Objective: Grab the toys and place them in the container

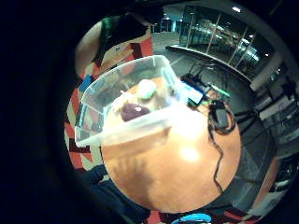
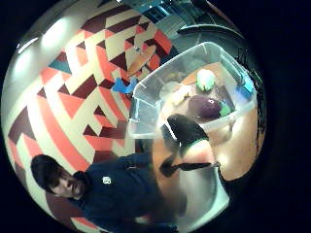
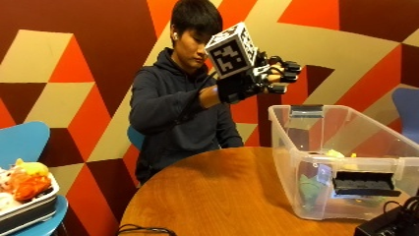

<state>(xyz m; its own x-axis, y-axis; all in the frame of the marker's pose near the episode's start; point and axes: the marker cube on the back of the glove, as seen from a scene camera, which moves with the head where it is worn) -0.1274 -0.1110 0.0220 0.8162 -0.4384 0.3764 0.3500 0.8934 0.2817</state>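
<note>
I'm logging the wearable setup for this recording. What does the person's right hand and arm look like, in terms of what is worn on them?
The right hand wears a black glove with bulky black pieces at the fingertips. The arm is in a dark navy hooded sweatshirt, its sleeve pushed back from the wrist. The other hand is not in view.

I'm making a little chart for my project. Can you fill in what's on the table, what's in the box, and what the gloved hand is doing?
table: round wooden table
box: clear plastic container on the table
in the box: purple toy, pale green toy
gloved hand: right hand raised above the table beside the container, holding nothing
extra toys: tray of toys on a blue chair
</note>
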